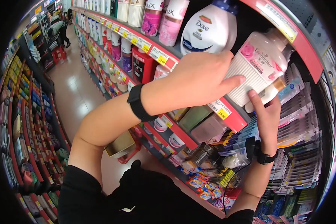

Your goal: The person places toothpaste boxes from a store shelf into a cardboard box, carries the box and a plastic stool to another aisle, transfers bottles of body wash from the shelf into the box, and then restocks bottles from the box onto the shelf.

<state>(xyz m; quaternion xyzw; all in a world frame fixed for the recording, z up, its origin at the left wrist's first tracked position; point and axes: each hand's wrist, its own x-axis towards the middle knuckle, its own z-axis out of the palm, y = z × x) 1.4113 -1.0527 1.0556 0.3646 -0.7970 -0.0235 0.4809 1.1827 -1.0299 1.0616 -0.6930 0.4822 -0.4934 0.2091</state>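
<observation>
A large Enchanteur pump bottle [259, 58], white and ribbed with a pink floral label, stands at the end of the upper shelf. My left hand [199, 76] reaches across to its left side. The thumb lies on the ribbed front, and the other fingers curl out of sight behind it. My right hand [268, 117] closes around a small white bottle [268, 94] with a gold-brown cap, held against the big bottle's right side. Whether the two bottles are joined, I cannot tell. Close by on the left is a white Dove bottle [209, 28] with a blue top.
Pink Lux bottles [173, 20] line the same shelf, whose red price rail [160, 56] runs below. Packaged toothbrushes [296, 119] hang at the right. A gold box [119, 145] sits low by the aisle floor [74, 89]. A person [64, 33] stands far down the aisle.
</observation>
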